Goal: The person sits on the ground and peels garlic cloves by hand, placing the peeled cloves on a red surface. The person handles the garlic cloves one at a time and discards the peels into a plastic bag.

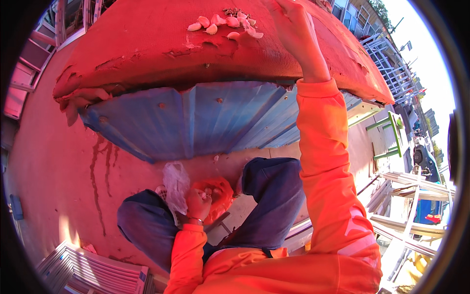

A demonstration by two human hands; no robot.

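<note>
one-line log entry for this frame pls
left hand: in orange bag on lap | right hand: raised to red ledge, beside garlic cloves | white plastic bag by left hand

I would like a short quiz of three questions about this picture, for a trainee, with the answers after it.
1. True or false: the right hand is raised to the red ledge, beside the pile of peeled garlic cloves.
2. Multiple choice: where is the left hand? A) on the blue corrugated sheet; B) low between the knees, at the orange bag; C) on the green frame.
3. Fill in: next to the left hand hangs a thin, clear ____ bag.

Key: 1 true; 2 B; 3 plastic.
</note>
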